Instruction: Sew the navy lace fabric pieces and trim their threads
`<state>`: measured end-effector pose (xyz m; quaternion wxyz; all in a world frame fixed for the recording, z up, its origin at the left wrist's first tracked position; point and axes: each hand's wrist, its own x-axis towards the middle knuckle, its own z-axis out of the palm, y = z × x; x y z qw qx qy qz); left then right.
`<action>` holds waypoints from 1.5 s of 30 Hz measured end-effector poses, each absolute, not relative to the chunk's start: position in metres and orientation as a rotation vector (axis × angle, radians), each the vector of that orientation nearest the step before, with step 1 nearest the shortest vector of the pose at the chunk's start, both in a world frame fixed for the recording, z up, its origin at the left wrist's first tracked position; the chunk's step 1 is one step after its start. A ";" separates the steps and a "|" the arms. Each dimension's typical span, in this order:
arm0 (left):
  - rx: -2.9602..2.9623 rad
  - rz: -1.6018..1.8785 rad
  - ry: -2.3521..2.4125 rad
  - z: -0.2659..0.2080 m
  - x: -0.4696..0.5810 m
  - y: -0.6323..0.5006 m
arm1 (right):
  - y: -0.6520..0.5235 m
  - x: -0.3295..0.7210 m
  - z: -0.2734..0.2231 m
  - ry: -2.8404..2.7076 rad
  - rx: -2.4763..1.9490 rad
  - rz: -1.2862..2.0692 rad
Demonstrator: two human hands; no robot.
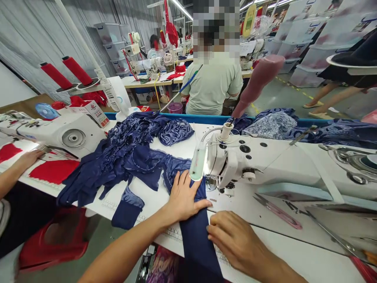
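Note:
A strip of navy fabric (198,239) with a lace part runs across the white sewing table and down over its front edge. My left hand (184,198) lies flat on it, fingers spread, just left of the needle area of the white sewing machine (235,157). At the strip's right edge my right hand (238,237) is closed, with thumb and fingertips pinched on the fabric; the fingertips are partly hidden. A heap of navy lace pieces (126,145) spreads left of my left hand. A smaller navy piece (128,210) hangs over the front edge.
Pink-handled thread snips (279,212) and large scissors (332,232) lie right of my right hand. Another person's hand (31,157) works red fabric (54,171) at a second machine (70,133) on the left. A person (213,86) sits ahead, beyond more navy pieces (271,124).

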<state>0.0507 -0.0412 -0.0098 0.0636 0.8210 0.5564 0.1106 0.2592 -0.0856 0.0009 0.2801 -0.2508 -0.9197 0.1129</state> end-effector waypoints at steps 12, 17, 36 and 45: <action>2.539 0.498 1.594 -0.006 0.060 -0.017 | -0.087 0.258 -0.002 -2.542 -0.650 0.319; 2.775 0.638 1.530 -0.004 0.057 -0.050 | -0.089 0.258 -0.004 -2.523 -0.661 0.337; 2.878 0.432 1.370 -0.006 0.046 -0.057 | -0.062 0.258 -0.013 -2.385 -1.089 0.052; 2.783 0.300 1.342 -0.006 0.041 -0.055 | -0.057 0.252 -0.012 -2.426 -1.252 -0.329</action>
